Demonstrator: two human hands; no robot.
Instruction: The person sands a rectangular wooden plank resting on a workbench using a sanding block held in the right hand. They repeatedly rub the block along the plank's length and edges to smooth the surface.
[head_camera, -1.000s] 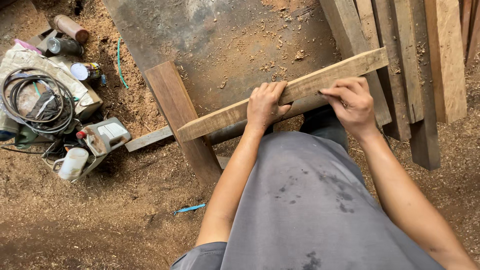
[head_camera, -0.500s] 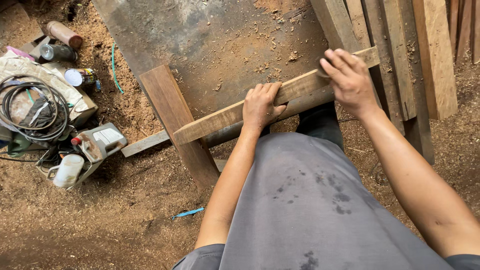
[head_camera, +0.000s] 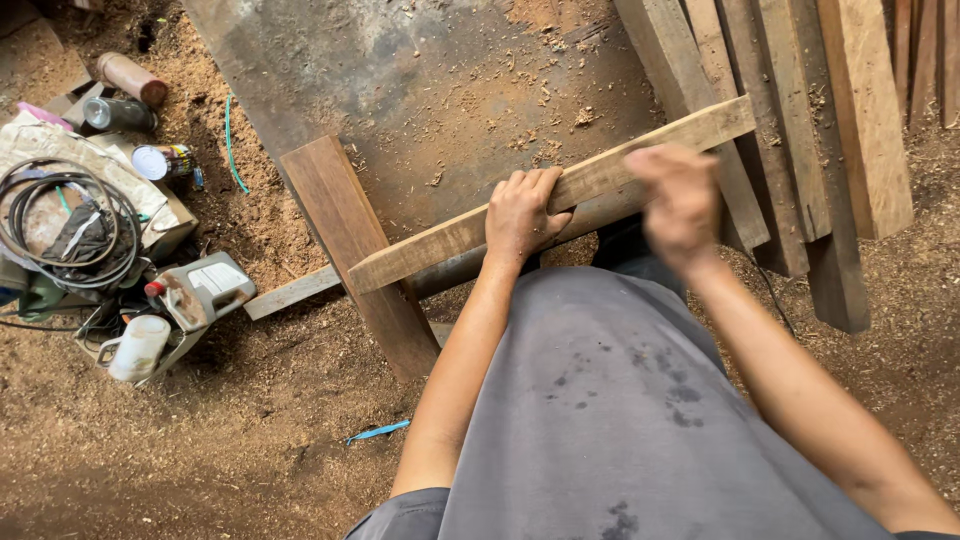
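Round label-wrapped can (head_camera: 165, 161) lies far left on sawdust. Left hand (head_camera: 522, 212) fingers clamp long pale wooden plank (head_camera: 560, 195); right hand (head_camera: 680, 205) blurred, grip unclear.

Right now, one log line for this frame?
left hand: grips wooden plank | right hand: blurred, over plank, grip unclear | plank: across workbench | floor: sawdust

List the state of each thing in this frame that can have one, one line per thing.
Wooden plank: tilted across the bench, gripped.
Left hand: closed over the plank's edge.
Right hand: motion-blurred by the plank; grip unclear.
Cable: coiled on the ground.
White mug: lying in sawdust.
Spray cans: lying on their sides.
Stacked boards: lying side by side.
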